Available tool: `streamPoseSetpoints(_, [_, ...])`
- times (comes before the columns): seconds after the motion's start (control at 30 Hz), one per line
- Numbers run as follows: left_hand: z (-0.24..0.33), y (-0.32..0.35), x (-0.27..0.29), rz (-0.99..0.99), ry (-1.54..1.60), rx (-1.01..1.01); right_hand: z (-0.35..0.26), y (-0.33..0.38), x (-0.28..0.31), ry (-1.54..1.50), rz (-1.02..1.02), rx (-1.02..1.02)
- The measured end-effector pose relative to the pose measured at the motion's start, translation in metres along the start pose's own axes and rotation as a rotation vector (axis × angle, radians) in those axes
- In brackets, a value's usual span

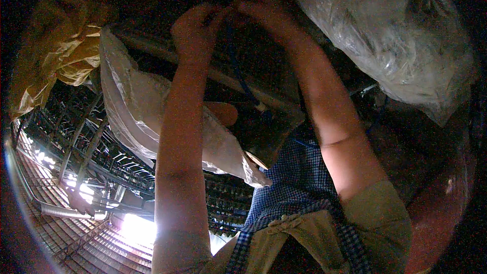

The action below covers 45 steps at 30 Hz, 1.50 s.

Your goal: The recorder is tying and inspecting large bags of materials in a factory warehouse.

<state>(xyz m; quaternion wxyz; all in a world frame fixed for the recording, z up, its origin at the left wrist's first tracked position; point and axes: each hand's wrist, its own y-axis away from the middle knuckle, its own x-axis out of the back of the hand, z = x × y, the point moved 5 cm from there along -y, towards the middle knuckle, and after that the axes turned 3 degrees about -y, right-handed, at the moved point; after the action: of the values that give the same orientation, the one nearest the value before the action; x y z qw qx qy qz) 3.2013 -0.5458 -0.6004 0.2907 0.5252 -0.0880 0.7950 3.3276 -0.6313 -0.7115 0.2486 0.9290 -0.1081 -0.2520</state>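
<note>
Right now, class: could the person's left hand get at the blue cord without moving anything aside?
Probably yes: the left hand is raised beside the right hand, and the blue cord hangs uncovered just below them.

A dim industrial shed: corrugated metal roof [76, 238], steel trusses [81, 142], hanging plastic-wrapped bundles [401, 30].

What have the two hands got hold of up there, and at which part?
Both the left hand and the right hand pinch the top end of a thin blue cord, which hangs down between the forearms. The exact grip is too dark to tell.
</note>
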Motion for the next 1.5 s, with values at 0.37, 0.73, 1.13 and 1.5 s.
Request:
streamPoseSetpoints(0.37, [0.003,0.001,-0.001,0.028,-0.061,-0.110,-0.043,0.025,-0.010,0.662,0.054,0.303])
streamPoseSetpoints(0.73, [0.007,-0.001,0.001,0.031,-0.189,-0.178,-0.061,0.015,-0.028,1.238,-0.028,0.413])
streamPoseSetpoints(1.13, [0.008,0.001,0.006,0.016,0.019,0.104,-0.017,0.029,0.004,0.413,0.298,0.244])
streamPoseSetpoints(1.5, [-0.004,0.005,-0.010,-0.053,0.443,0.290,-0.030,0.031,-0.006,0.345,0.178,0.217])
